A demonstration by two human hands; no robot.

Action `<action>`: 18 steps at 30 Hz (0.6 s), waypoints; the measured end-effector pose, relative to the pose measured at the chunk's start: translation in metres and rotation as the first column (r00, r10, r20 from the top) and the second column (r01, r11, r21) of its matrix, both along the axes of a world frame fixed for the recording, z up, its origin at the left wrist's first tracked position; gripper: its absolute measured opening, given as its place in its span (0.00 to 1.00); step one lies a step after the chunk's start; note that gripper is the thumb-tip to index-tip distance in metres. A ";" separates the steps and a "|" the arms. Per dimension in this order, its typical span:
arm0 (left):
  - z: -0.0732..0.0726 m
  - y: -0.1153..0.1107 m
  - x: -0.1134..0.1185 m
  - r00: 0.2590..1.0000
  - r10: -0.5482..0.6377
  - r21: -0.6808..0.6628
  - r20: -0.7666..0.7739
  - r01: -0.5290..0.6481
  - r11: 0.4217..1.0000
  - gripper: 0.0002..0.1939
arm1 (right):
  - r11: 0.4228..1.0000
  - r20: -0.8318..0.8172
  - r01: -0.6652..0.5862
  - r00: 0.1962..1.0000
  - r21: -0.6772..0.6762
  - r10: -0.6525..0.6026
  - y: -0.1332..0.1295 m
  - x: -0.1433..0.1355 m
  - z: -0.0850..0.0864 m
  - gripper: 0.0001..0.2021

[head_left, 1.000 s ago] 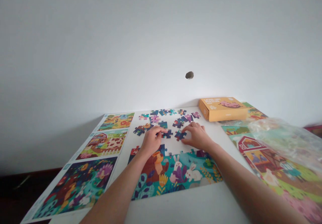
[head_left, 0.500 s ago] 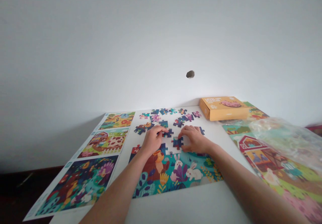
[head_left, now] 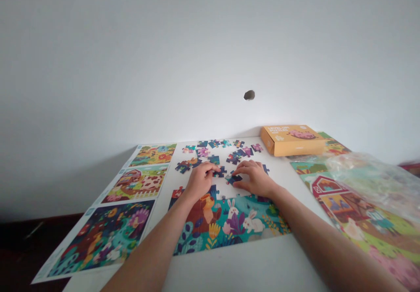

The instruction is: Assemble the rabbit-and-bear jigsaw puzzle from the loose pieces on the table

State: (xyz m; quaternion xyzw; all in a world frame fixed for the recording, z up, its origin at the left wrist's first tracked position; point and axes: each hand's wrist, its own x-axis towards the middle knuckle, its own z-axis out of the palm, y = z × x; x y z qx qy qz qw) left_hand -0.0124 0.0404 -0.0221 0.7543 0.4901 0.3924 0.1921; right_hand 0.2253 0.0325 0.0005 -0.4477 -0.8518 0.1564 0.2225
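A partly joined jigsaw puzzle (head_left: 226,228) lies on the white table, showing a bear and white rabbits among plants. Over its upper edge, my right hand (head_left: 254,179) is closed with thumb and fingers around a dark blue puzzle piece (head_left: 232,178), which sits tilted. To its left, the fingers of my left hand (head_left: 201,180) are pinched at another dark puzzle piece (head_left: 220,172); the fingertips partly cover it. Loose puzzle pieces (head_left: 202,152) are scattered beyond both hands, several of them purple, teal or dark blue.
A sheet of printed pictures (head_left: 106,235) lies at the left. An orange puzzle box (head_left: 292,145) stands at the back right against the white wall (head_left: 197,64). Clear plastic wrapping (head_left: 370,180) covers part of a farm picture (head_left: 361,222) at the right.
The puzzle piece in my right hand has moved away from the joined puzzle's upper edge and turned. My left hand has barely moved.
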 end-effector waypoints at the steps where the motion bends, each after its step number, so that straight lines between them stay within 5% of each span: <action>1: 0.000 0.000 0.000 1.000 0.000 -0.001 -0.004 0.000 1.000 0.18 | 1.000 0.003 -0.006 1.000 0.003 0.006 0.000 -0.001 -0.001 0.13; 18: 0.007 -0.003 0.003 0.995 -0.064 0.021 -0.074 0.066 0.998 0.15 | 0.995 -0.043 -0.097 0.995 -0.033 0.095 0.007 0.007 -0.002 0.18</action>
